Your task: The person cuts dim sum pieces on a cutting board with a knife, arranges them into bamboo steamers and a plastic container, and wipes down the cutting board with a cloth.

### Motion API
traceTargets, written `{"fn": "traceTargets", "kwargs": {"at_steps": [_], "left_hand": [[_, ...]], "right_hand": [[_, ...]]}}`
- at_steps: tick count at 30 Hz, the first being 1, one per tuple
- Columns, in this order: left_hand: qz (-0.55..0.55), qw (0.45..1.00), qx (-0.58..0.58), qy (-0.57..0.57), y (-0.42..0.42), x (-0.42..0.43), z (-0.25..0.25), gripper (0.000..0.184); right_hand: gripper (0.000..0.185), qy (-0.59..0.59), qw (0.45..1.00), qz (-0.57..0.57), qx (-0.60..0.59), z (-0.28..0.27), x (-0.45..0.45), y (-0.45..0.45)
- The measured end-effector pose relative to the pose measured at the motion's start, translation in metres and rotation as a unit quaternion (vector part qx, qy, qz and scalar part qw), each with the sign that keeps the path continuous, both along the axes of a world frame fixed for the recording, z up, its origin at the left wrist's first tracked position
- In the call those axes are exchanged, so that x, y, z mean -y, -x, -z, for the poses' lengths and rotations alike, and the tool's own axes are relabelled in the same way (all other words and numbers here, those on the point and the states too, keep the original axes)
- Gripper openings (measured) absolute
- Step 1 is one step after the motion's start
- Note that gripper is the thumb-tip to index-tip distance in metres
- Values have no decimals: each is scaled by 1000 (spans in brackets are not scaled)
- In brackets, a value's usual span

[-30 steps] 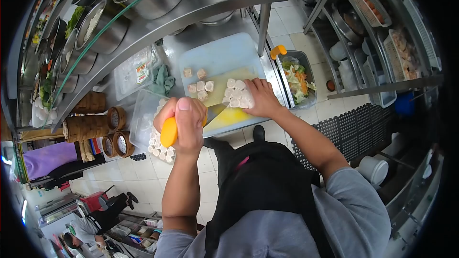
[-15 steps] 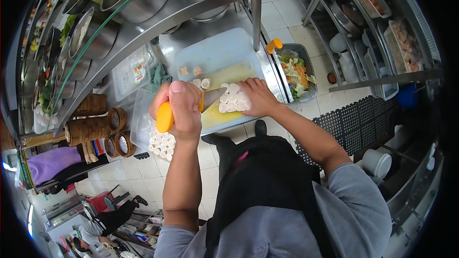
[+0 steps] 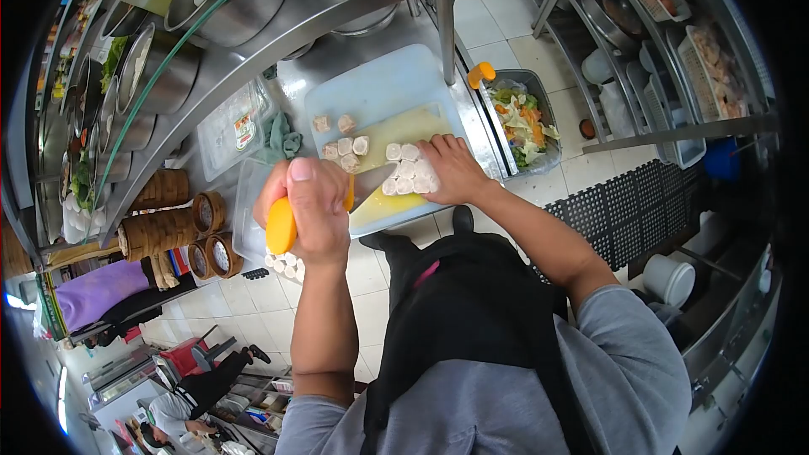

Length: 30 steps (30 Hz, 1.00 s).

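My left hand [image 3: 305, 206] is closed round the yellow handle of a knife [image 3: 371, 184]. Its blade points right, with the tip at the near-left side of a packed block of white, round-topped pieces [image 3: 411, 170]. On the block's right side rests my right hand [image 3: 455, 168], fingers bent against it. Several cut pieces with brownish sides [image 3: 346, 150] lie left of the blade, two of them farther back. All sit on a pale cutting board [image 3: 379, 80] with a yellowish wet area. Below my left hand, more white pieces [image 3: 285, 266] show in a clear plastic container [image 3: 251, 202], partly hidden.
A second yellow handle [image 3: 481, 75] sticks up at the counter's right edge, beside a bin of vegetable scraps [image 3: 524, 122]. A green cloth [image 3: 281, 136] and a clear lidded box [image 3: 232, 135] lie left of the board. Bamboo steamers [image 3: 160, 232] stand farther left; another person [image 3: 190, 396] works below.
My left hand and the knife have shifted slightly left and back, exposing more of the cut pieces beside the blade. My right hand stays on the block.
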<state>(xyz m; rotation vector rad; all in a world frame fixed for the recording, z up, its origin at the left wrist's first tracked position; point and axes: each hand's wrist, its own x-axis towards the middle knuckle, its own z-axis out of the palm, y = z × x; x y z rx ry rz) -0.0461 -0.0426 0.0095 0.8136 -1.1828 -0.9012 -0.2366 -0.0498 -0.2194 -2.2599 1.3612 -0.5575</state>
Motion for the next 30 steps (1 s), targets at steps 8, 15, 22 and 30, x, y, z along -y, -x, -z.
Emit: {"fn": "traceTargets", "kwargs": {"at_steps": [8,15,22,30], "left_hand": [[1,999,31,-27,-4,-16,5,36],[3,999,19,-32,-8,-24,4,39],[-21,999,17,-26,-7,-30,5,42],[-13,1000,-9,-11,-7,-34,5,41]], "right_hand": [[92,-22,1000,9,-7,-3,0,-1],[94,-38,999,6,-8,-3,0,-1],[92,-28,999,13,-16,0,-1,-3],[93,-5,1000,14,-15,3,-1,-3]]}}
